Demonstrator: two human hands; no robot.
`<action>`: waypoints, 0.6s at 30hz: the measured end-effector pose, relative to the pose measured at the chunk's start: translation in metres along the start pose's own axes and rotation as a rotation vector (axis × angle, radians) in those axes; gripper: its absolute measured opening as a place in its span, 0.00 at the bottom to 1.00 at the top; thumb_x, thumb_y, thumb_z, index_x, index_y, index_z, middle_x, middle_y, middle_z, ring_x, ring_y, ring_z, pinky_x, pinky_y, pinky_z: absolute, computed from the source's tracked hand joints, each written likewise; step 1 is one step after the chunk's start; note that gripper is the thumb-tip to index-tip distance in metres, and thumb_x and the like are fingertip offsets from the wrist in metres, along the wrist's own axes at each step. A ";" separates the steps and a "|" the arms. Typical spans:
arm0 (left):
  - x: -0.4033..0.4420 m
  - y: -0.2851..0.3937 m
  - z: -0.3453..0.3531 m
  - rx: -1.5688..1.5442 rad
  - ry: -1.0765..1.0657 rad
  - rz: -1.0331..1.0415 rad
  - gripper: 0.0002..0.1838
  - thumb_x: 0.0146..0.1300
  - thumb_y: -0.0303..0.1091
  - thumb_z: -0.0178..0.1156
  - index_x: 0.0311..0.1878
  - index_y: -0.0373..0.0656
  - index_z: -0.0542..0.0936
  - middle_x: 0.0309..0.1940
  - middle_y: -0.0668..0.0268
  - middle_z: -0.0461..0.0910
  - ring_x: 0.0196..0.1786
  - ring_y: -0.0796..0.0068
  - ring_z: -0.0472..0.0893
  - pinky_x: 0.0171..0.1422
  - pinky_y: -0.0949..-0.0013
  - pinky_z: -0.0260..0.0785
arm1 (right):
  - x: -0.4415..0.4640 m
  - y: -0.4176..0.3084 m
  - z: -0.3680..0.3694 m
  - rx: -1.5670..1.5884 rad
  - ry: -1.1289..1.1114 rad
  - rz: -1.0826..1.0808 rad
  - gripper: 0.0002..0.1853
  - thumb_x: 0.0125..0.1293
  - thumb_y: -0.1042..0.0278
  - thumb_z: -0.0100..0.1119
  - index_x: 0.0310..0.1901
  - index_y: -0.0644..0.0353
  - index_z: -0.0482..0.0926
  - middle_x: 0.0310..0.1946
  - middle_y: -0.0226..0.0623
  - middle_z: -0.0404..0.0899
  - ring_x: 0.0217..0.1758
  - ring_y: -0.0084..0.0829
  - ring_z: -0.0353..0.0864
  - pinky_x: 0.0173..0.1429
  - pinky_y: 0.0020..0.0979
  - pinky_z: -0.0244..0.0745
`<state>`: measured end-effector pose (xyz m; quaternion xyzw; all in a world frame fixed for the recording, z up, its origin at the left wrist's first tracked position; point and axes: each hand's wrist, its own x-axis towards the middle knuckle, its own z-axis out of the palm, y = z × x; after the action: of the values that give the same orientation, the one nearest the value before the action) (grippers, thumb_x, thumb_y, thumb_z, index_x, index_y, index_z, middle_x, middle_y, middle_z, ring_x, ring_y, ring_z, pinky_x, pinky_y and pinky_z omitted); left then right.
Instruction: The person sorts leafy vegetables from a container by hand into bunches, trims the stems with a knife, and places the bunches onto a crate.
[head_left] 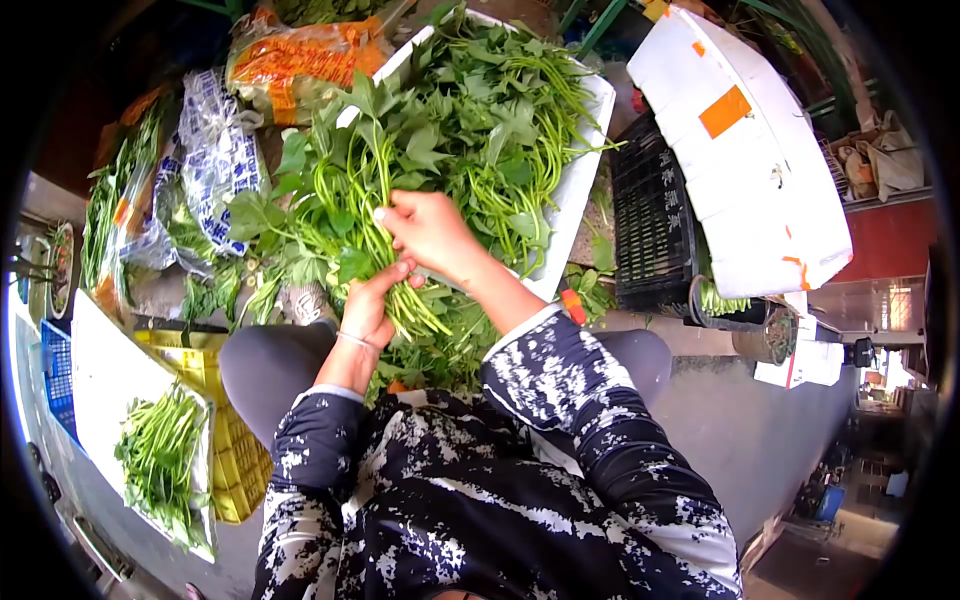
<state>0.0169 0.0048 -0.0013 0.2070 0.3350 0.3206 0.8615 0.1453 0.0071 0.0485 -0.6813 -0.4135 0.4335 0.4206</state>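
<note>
Person: seated or crouched, I can't tell which, in a black-and-white top (460, 500), knees spread; clock directions run from the hands, twelve straight ahead.
Foam box (578, 208): at one o'clock, just past the hands, white-walled, heaped with leafy greens (500, 140).
Taped foam (775, 165): between two and three, a big white piece with orange patches, tilted beside the black crate.
Slab (105, 350): at eight, white, by the yellow crate.
Yellow crate (240, 478): at seven, partly covered by the slab.
Black crate (650, 225): at three, slatted, beyond the foam box.
Orange-marked bag (300, 65): at eleven, clear plastic.
Blue-print bag (220, 165): at ten, crumpled.
Bunch in hand (350, 195): between both hands, leaves toward eleven, bare stem ends toward five.
Slab bunch (160, 460): between seven and eight, lying on the slab.
Right hand (430, 232): thumb and fingers pinched on the held stems, partway up.
Left hand (370, 308): lower down, fingers closed round the stems near their cut-looking ends.
Band (358, 342): thin and pale, on the left wrist, at seven.
</note>
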 end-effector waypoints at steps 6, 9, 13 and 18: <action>0.005 -0.002 -0.005 -0.150 -0.027 -0.089 0.14 0.53 0.23 0.57 0.45 0.37 0.70 0.30 0.62 0.75 0.31 0.70 0.76 0.37 0.70 0.71 | 0.104 0.029 -0.171 -0.629 0.894 -0.171 0.15 0.56 0.71 0.46 0.45 0.61 0.74 0.39 0.46 0.75 0.42 0.43 0.75 0.46 0.37 0.69; 0.006 -0.001 -0.002 -0.190 -0.042 -0.137 0.15 0.53 0.22 0.57 0.45 0.38 0.70 0.30 0.63 0.75 0.33 0.70 0.76 0.39 0.70 0.70 | 0.130 0.057 -0.229 -0.968 0.799 0.136 0.25 0.56 0.66 0.48 0.58 0.56 0.61 0.50 0.43 0.69 0.53 0.44 0.68 0.55 0.40 0.65; 0.009 -0.003 0.001 -0.219 -0.040 -0.147 0.14 0.51 0.22 0.58 0.42 0.41 0.71 0.30 0.64 0.76 0.33 0.70 0.76 0.39 0.70 0.71 | 0.134 0.074 -0.255 -0.980 0.615 0.168 0.15 0.56 0.62 0.51 0.45 0.53 0.75 0.43 0.40 0.76 0.47 0.40 0.74 0.51 0.37 0.68; 0.013 -0.005 -0.003 -0.232 -0.051 -0.157 0.15 0.51 0.23 0.59 0.43 0.42 0.70 0.33 0.64 0.76 0.35 0.69 0.76 0.42 0.69 0.71 | 0.111 0.039 -0.229 -0.779 0.736 -0.215 0.12 0.53 0.59 0.58 0.35 0.56 0.81 0.33 0.38 0.79 0.35 0.33 0.78 0.41 0.30 0.71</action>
<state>0.0238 0.0105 -0.0121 0.0872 0.2889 0.2836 0.9103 0.3987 0.0490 0.0475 -0.8473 -0.4363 -0.0641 0.2961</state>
